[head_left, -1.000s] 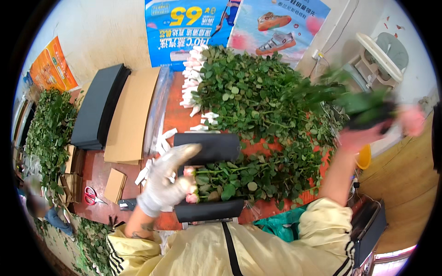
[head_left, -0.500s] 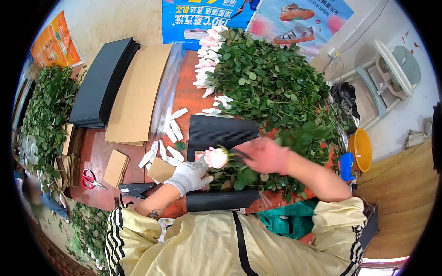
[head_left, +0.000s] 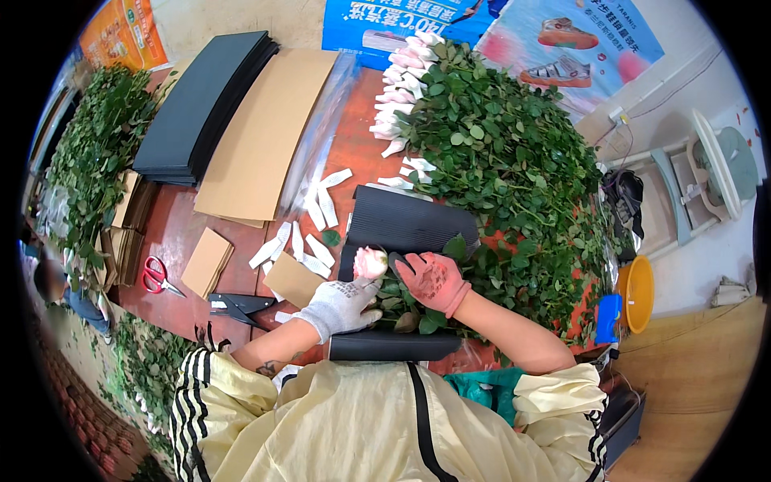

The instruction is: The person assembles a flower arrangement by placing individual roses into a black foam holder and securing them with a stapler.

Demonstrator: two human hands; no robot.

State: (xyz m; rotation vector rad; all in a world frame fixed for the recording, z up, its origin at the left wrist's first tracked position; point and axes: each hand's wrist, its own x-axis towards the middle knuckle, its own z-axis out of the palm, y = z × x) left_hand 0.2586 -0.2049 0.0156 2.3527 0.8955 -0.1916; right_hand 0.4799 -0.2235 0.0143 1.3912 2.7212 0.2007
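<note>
Head view: Ribbed black wrap [head_left: 418, 220] flanked leafy rose stems [head_left: 429, 320]; gloved left hand [head_left: 340, 307] and right hand [head_left: 434, 283] curled their fingers at a ruffled pale-pink rose [head_left: 370, 263], grip unclear.

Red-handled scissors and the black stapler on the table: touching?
Apart. The head view shows a strip of bare red tabletop between the tip of the scissors and the stapler.
</note>
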